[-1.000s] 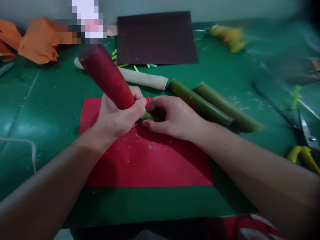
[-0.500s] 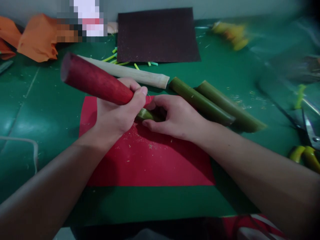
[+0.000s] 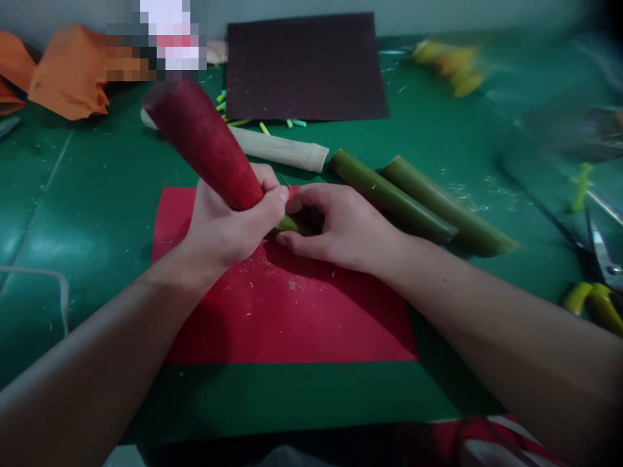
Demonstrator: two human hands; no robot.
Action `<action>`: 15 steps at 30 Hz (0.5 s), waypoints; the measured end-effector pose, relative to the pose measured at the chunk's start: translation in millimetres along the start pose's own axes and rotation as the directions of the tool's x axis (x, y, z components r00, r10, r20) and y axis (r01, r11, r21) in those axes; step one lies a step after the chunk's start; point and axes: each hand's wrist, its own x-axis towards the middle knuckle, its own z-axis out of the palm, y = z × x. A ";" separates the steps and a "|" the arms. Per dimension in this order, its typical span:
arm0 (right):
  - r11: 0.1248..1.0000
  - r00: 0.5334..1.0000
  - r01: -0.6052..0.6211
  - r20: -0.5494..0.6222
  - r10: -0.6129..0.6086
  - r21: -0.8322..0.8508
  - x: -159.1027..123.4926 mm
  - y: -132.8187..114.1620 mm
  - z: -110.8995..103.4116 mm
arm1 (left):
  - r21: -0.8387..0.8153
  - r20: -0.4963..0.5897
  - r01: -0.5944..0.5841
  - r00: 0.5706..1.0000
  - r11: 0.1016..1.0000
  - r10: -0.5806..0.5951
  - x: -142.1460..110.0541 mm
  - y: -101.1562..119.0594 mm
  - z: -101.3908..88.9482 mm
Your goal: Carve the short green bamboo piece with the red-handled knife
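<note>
My left hand (image 3: pixel 228 227) is closed around a tool with a thick red handle (image 3: pixel 207 143), which slants up and away to the left. The tool's working end is hidden behind my fingers. Beside it, my right hand (image 3: pixel 348 224) curls over a short green bamboo piece (image 3: pixel 291 224), thumb in front and fingers behind. Most of that piece is covered by my hands. Both hands are over a red sheet (image 3: pixel 311 324) sprinkled with fine shavings.
Two green bamboo lengths (image 3: pixel 394 194) and a pale peeled one (image 3: pixel 287 149) lie beyond my hands. A dark sheet (image 3: pixel 306 68) is farther back. Yellow-handled scissors (image 3: pixel 601 305) lie at the right, crumpled orange paper (image 3: pixel 71 74) at the far left.
The red handle has swung up and to the right, now standing steeper, as my left wrist turned. My right hand and the bamboo piece have stayed nearly still.
</note>
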 end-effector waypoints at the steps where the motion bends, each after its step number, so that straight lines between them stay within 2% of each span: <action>1: 1.000 1.000 -0.002 -0.008 0.002 -0.006 0.0 0.1 -0.3 | 0.002 -0.036 0.004 0.999 1.000 -0.004 -0.9 0.2 1.4; 4: 1.000 1.000 -0.012 -0.022 0.011 -0.016 0.1 -0.4 -1.3 | 0.000 -0.155 -0.020 0.988 1.000 0.020 -2.8 1.6 5.3; 6: 1.000 1.000 -0.019 -0.007 0.019 -0.009 -0.1 -1.3 -1.8 | -0.014 -0.165 -0.029 0.986 0.999 0.026 -2.8 2.6 6.1; 11: 0.999 0.999 -0.035 0.003 0.035 0.014 -0.7 -2.4 -1.3 | -0.023 -0.054 -0.005 0.999 1.000 0.004 0.4 1.2 0.4; 15: 1.000 1.000 -0.019 0.002 0.019 0.019 -0.7 -1.2 -0.9 | -0.026 0.059 -0.027 0.998 0.999 0.028 2.1 -2.1 -4.5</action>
